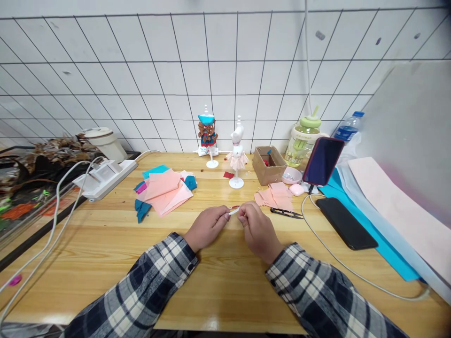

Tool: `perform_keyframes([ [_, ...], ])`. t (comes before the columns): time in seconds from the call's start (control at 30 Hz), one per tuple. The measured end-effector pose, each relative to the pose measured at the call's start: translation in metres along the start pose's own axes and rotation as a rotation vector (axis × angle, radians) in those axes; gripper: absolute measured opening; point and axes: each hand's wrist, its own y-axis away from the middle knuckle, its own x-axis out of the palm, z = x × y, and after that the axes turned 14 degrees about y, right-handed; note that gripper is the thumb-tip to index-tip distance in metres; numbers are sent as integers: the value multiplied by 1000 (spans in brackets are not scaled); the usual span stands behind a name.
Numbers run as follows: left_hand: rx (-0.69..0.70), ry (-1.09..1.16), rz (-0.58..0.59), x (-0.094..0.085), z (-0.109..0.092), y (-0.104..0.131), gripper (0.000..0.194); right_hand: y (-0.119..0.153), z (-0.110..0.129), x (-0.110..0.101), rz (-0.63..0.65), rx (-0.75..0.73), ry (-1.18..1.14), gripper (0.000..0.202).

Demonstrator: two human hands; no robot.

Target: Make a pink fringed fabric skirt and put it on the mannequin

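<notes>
A thin white strip with a bit of red along it (234, 212) is stretched between my two hands, just above the table. My left hand (208, 227) pinches its left end between thumb and fingers. At the other end, my right hand (260, 231) has its fingers closed on the strip. What exactly the strip is, I cannot make out. Beyond my hands stands a small white doll-like mannequin (237, 141) in a pink tulle skirt, on a round base. A second figure (207, 132) with brown curls and a blue top stands behind it to the left.
Pink and blue fabric pieces (165, 188) lie left; cut pink pieces (276, 196) and black thread snips (286, 213) lie right. Around them are a cardboard box (269, 174), a propped phone (323, 160), a black phone (347, 223), a drink bottle (299, 145) and a power strip (105, 180).
</notes>
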Motion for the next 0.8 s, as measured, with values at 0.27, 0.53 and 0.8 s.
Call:
perform_keyframes([
  [0.27,-24,158,-61,4,4,-1,32,1,6,4,28,-34,-19,10],
  [0.53,-118,-37,-336,-33,48,-4,32,0,10,-5,-45,34,-206,8],
  [0.8,49,-248,-267,-23,48,-8,38,-8,-10,15,165,267,-501,10],
])
